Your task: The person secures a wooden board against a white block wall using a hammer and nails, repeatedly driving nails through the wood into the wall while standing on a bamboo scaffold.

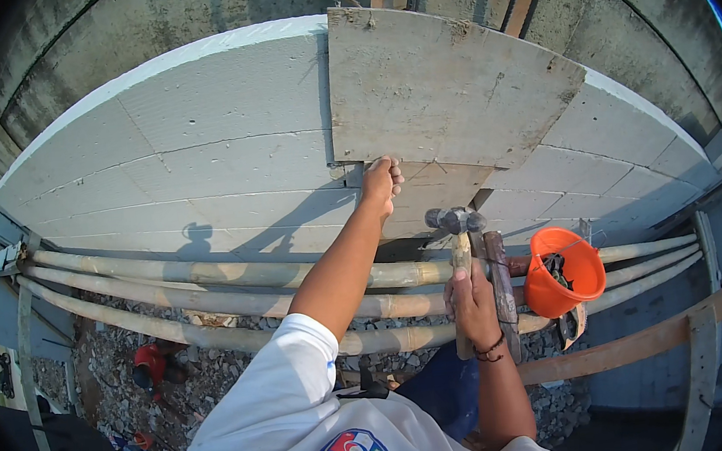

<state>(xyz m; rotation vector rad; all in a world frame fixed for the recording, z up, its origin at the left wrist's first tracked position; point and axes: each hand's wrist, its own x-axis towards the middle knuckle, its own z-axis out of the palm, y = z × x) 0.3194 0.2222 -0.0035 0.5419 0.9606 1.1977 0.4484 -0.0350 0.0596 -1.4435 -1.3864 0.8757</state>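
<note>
My left hand [382, 184] reaches forward to the lower edge of a large grey plywood board [443, 85] on the block wall. Its fingers are curled closed, and what they hold, if anything, cannot be made out. My right hand [476, 306] is wrapped around the wooden handle of a hammer [456, 221], whose metal head points up in front of the wall. Just beside that hand stands a dark upright post [502, 290]. Beneath the large board, a second, browner board [449, 185] lies against the wall.
Several bamboo poles [237, 304] run across between me and the pale block wall [217, 108]. An orange bucket [591, 276] with dark things inside hangs at the right. Wooden rails [637, 342] cross lower right. Far below, a person in red [156, 366] is on the rubble.
</note>
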